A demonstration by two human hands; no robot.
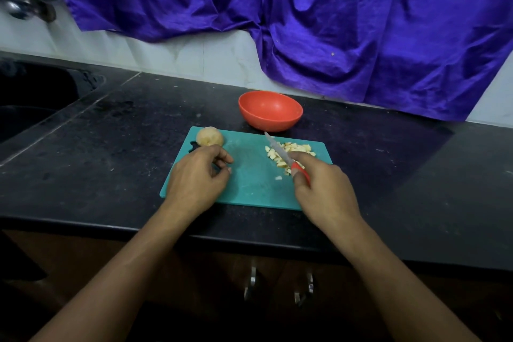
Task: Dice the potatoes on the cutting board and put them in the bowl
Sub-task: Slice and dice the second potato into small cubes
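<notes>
**Dicing Station: Materials, Visibility, Hand Pose**

A thin, rectangular teal cutting board [249, 186] lay flat on the dark, speckled stone worktop [111, 147]. One rounded, pale potato [210, 136] sat at the board's far-left corner. A loose pile of small, pale-yellow diced pieces [298, 148] lay on the board's far-right area. A smooth, round, orange-red bowl [270, 111] stood just beyond the board's far edge. Creased purple cloth [305, 22] hung over the wall behind.

The right hand hid most of the knife [281, 153] handle, so only a red strip showed. The sink [27, 97] at left was dark and hard to make out.

The left hand [197, 175] rested on the board near the potato, fingers loosely curled, with nothing visible in it. The right hand [324, 191] gripped the knife, index finger along the blade, which was angled across the diced pieces.
</notes>
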